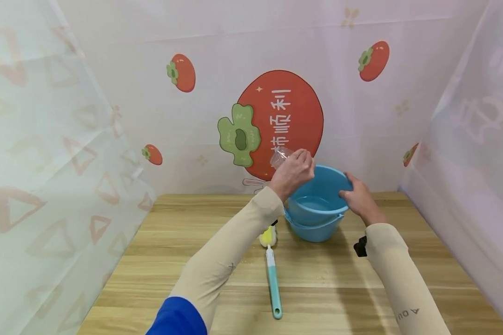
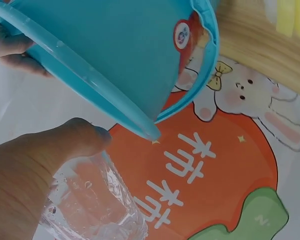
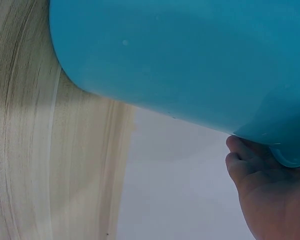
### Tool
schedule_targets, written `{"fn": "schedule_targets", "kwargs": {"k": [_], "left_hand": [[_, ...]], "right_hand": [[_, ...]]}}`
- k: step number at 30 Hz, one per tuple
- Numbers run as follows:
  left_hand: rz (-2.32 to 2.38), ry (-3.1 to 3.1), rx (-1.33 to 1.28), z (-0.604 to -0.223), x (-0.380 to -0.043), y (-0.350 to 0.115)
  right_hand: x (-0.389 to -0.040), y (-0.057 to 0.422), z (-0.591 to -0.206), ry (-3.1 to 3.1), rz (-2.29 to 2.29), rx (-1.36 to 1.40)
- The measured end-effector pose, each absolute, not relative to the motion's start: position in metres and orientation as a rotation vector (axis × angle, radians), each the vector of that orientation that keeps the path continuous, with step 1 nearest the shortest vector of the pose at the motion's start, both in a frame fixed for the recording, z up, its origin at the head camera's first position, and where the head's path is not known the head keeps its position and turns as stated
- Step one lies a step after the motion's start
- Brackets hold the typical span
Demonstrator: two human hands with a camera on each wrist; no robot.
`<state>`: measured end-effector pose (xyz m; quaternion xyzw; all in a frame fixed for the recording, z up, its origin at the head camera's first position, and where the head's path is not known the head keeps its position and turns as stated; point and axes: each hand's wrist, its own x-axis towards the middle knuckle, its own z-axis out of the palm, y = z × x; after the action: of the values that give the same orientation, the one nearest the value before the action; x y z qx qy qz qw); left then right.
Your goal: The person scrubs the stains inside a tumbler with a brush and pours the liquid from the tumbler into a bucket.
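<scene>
A light-blue bucket (image 1: 314, 228) stands tilted on the wooden table, its handle hanging down across the near side. My right hand (image 1: 362, 200) grips the bucket's rim on the right, thumb over the edge and fingers outside. Up at the bucket's left rim, my left hand (image 1: 294, 172) holds a clear plastic cup (image 1: 280, 157) tipped sideways. Droplets cling to the cup's wall in the left wrist view, where the thumb lies along the cup near the bucket rim. A little water seems to lie in the bucket's bottom, though this is hard to tell.
A bottle brush (image 1: 273, 279) with a teal handle and a yellow-and-white sponge head lies left of the bucket on the wooden table (image 1: 184, 260). Behind the table hangs a white printed cloth (image 1: 218, 42), with more cloth along both sides.
</scene>
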<state>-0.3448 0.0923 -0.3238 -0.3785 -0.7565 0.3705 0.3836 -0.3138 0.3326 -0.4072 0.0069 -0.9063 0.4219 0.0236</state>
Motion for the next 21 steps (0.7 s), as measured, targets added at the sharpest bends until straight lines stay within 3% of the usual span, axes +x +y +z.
{"fn": "schedule_targets", "kwargs": {"k": [6, 21], "left_hand": [[0.857, -2.046, -0.961, -0.319, -0.343, 0.09], [-0.264, -2.496, -0.749, -0.257, -0.343, 0.051]], "right_hand": [[-0.314, 0.334, -0.408, -2.804, 1.298, 0.024], [-0.316, 0.335, -0.409, -2.8, 1.315, 0.021]]}}
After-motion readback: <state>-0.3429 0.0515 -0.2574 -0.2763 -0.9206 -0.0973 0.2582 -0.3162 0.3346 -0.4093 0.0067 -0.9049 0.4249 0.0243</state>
